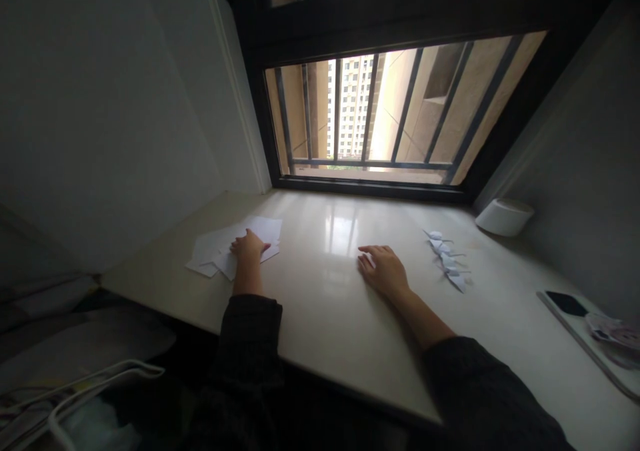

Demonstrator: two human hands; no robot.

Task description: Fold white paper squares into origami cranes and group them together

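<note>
Two bare hands lie palm down on a polished cream stone countertop point(320, 304). The left hand point(247, 250) rests on a loose stack of thin white paper sheets point(255, 232) at the left part of the counter. The stack's long axis runs across the counter, roughly parallel to the window, and the sheets fan out at differing angles. The left fingers point(264, 246) are slightly curled and press on the top sheet, neither clenched nor pinching an edge. The right hand point(385, 271) is released, with its fingers extended and pointing left. Its fingertips appear to touch a small white paper piece point(369, 260), though the dim view leaves this uncertain. Just right of that hand, a row of folded white paper cranes point(445, 259) runs diagonally toward the person's right. Farther right, a white rounded plastic container point(504, 216) stands by the wall. A black smartphone point(563, 303) lies on a pale rectangular tray point(575, 344) beside a printed packet point(611, 331), its print too small to read. Dark knit sleeves point(247, 331) end at the forearms. A black-framed barred window point(370, 183) rises behind the counter.
</note>
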